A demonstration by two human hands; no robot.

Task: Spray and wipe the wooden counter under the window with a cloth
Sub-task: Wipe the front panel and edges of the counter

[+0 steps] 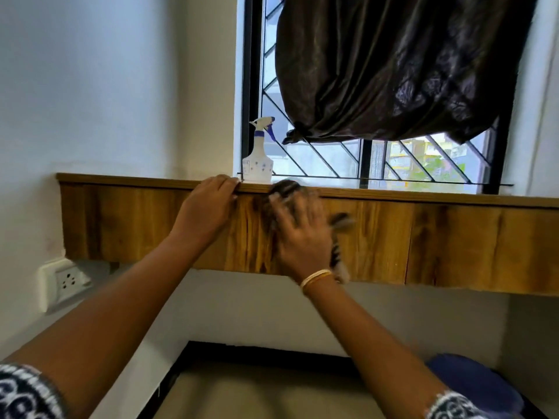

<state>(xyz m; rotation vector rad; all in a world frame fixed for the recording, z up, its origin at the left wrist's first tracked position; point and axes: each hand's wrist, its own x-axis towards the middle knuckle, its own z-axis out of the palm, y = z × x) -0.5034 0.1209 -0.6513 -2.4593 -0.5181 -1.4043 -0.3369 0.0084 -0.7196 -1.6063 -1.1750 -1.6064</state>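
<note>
The wooden counter runs under the window, with a deep wood-grain front face. A white spray bottle with a blue trigger stands upright on its top, at the window's left corner. My left hand rests on the counter's front edge, fingers curled over the lip just left of the bottle. My right hand, blurred by motion, presses a dark striped cloth flat against the counter's front face. Parts of the cloth stick out above my fingers and below my wrist.
A dark curtain is knotted up over the barred window. A white wall socket sits below the counter's left end. A beige surface and a blue object lie below.
</note>
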